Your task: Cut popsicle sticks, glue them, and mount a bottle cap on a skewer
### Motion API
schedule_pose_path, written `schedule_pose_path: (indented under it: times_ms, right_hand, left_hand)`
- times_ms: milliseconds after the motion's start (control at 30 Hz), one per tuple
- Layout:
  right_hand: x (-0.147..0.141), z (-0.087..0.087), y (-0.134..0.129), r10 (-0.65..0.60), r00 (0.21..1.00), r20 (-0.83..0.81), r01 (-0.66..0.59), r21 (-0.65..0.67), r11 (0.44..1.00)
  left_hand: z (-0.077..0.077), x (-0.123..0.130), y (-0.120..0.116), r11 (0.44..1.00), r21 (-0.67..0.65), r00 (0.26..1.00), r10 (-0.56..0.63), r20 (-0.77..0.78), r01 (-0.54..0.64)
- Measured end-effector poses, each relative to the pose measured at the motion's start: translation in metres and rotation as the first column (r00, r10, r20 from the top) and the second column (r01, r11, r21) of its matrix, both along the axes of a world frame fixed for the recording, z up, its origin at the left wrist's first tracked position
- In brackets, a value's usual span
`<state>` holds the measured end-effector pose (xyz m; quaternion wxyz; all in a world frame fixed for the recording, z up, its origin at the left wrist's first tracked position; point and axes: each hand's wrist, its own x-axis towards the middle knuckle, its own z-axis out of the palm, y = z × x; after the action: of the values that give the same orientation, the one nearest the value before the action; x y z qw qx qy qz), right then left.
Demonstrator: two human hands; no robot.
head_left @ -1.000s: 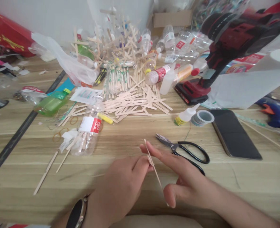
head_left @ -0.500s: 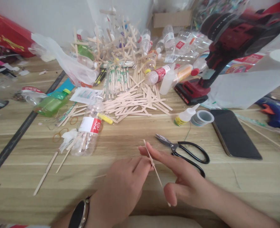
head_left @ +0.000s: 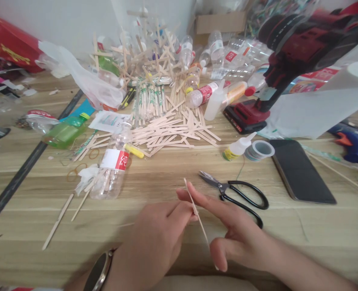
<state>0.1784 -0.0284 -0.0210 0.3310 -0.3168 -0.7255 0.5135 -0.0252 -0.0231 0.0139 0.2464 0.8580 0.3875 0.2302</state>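
A thin wooden craft stick (head_left: 202, 225) slants in front of me, with a small lump near its middle. My left hand (head_left: 159, 236), wearing a watch on the wrist, is closed with its fingertips at that lump; what else it may pinch is hidden. My right hand (head_left: 231, 230) holds the stick between its forefinger, along the upper part, and its thumb, at the lower end. Just beyond the right hand lie black-handled scissors (head_left: 224, 188). Two joined sticks (head_left: 58, 221) rest on the table at the left.
A water bottle (head_left: 110, 173) with sticks by it stands left. Behind is a heap of craft sticks (head_left: 169, 131). At right are a glue bottle (head_left: 235, 148), a thread spool (head_left: 259, 150), a phone (head_left: 301, 171), a red power tool (head_left: 272, 72) and a glue gun (head_left: 354, 143).
My right thumb has shifted slightly down, and less of the stick's lower end shows beside it. My left hand stays at the stick's middle.
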Motion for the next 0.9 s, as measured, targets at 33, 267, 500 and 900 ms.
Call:
schedule_pose_path:
  times_ms: [33, 267, 500, 900]
  right_hand:
    - [0.0001, 0.0002, 0.0, 0.0, 1.0, -0.002, 0.0, 0.002, 1.0]
    - [-0.0004, -0.0003, 0.0003, -0.009, 1.0, 0.0, 0.009, 0.007, 1.0]
    - [-0.0011, -0.0005, 0.0, -0.017, 1.0, -0.008, 0.016, -0.014, 1.0]
    - [-0.0028, 0.0044, 0.0018, 0.005, 0.999, 0.035, 0.002, -0.188, 0.982]
  left_hand:
    - [0.0004, 0.0002, 0.0004, 1.0, 0.007, 1.0, 0.002, -0.005, -0.002]
    - [0.0002, 0.0002, 0.0012, 0.999, 0.036, 1.0, 0.002, 0.002, -0.002]
    - [0.0005, 0.0015, 0.0012, 0.999, -0.026, 1.0, 0.02, 0.015, -0.02]
    - [0.0061, 0.0017, 0.0036, 0.987, -0.151, 0.998, 0.048, -0.028, -0.052]
